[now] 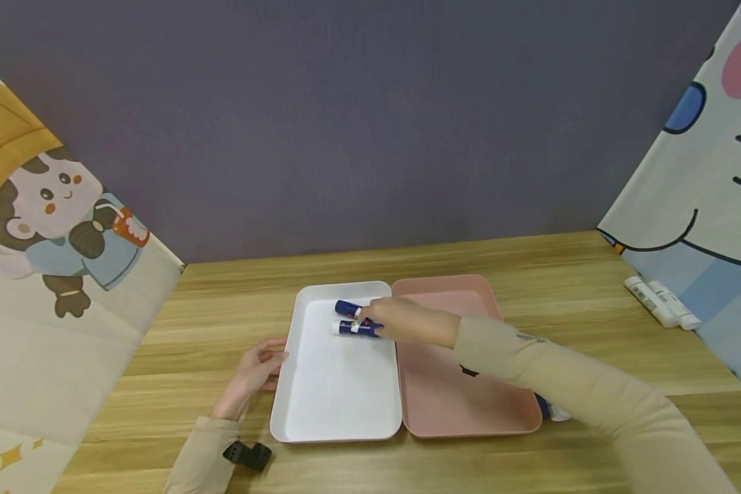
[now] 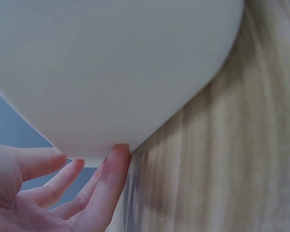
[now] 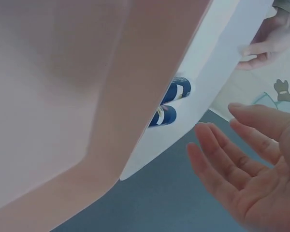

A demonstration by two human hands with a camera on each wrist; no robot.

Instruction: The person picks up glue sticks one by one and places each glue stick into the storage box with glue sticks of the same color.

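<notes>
Two dark blue tubes [image 1: 357, 328], one with a white end showing, lie side by side in the far part of the white tray [image 1: 339, 405]. Over that tray's right rim reaches my right hand [image 1: 401, 319], overlapping the tubes in the head view. In the right wrist view its fingers [image 3: 222, 169] are loosely spread with nothing between them, and the tubes [image 3: 176, 92] show partly behind the pink tray's wall. My left hand [image 1: 256, 374] is at the white tray's left side, fingertips [image 2: 117, 152] touching the outer wall.
The pink tray [image 1: 469, 422] stands against the white tray's right side, partly under my right sleeve. Another dark blue item [image 1: 542, 406] with a white end lies beyond it. Two white tubes [image 1: 654, 302] lie at the far right by the printed cloth. A grey wall [image 1: 370, 137] closes off the back.
</notes>
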